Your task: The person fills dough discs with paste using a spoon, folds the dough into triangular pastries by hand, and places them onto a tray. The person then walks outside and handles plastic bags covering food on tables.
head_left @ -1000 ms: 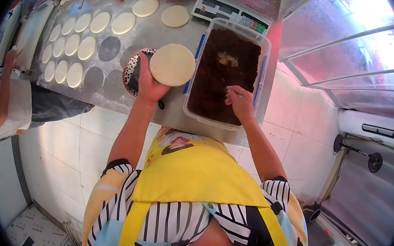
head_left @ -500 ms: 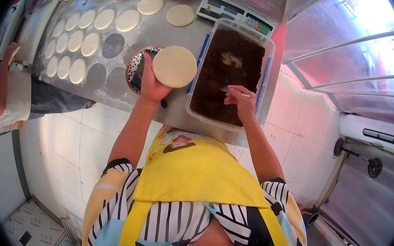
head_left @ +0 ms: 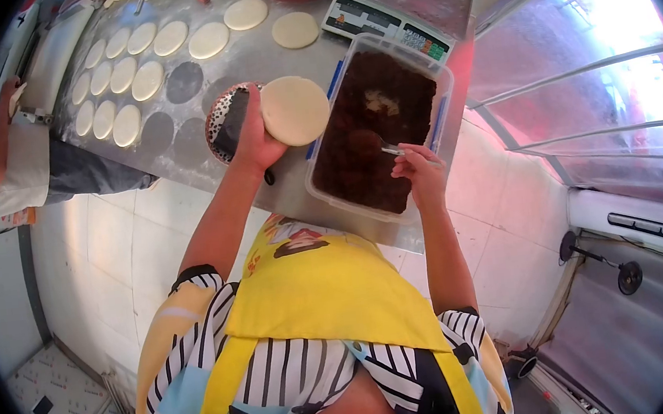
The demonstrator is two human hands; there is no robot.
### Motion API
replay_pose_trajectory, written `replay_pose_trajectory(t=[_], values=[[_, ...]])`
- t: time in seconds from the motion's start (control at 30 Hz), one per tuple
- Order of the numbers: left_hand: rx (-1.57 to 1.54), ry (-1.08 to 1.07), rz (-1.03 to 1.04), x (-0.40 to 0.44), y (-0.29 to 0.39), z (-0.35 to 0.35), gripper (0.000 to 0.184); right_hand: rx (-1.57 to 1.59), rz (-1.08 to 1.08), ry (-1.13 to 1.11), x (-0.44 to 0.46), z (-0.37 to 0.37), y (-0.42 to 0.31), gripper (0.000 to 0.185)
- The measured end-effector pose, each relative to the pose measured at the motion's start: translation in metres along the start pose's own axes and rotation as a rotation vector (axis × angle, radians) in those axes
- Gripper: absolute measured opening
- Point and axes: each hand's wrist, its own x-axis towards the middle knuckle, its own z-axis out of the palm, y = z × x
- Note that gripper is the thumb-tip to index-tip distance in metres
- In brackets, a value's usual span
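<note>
Dough round (head_left: 296, 110) is sitting in the left hand (head_left: 260, 145); to that hand's right, I'm watching the right hand (head_left: 422, 170) pinching a metal utensil (head_left: 392, 150) over the tub (head_left: 444, 98) of dark filling (head_left: 348, 177).

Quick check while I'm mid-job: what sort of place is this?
Probably a small bakery or pastry kitchen: pale dough rounds lie in rows on a flour-dusted metal table, and a scale stands by a clear tub of what looks like dark brown filling.
</note>
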Motion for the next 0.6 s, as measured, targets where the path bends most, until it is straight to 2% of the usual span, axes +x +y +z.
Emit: replay_pose_trajectory(t=[0.2,0.3,0.33,0.47,0.5,0.6], values=[[0.026,0.005,-0.151,0.021,-0.041,0.026,0.066,-0.003,-0.108,0.004,-0.014,-0.012,-0.049,0.018],[-0.028,-0.124,-0.329,0.034,-0.079,0.037,0.069,-0.054,-0.19,0.026,-0.018,-0.008,-0.067,0.019],[-0.053,-0.154,-0.356,0.036,-0.09,0.043,0.072,-0.146,-0.217,0.095,-0.022,0.002,-0.072,0.017],[-0.209,-0.261,-0.407,0.044,-0.123,0.057,0.079,-1.208,-1.1,0.105,-0.028,0.012,-0.044,0.019],[-0.26,-0.284,-0.4,0.046,-0.126,0.06,0.079,-1.217,-1.174,0.107,-0.033,0.019,-0.037,0.02],[-0.223,-0.273,-0.368,0.05,-0.124,0.065,0.076,-1.184,-1.151,0.084,-0.035,0.02,-0.029,0.02]])
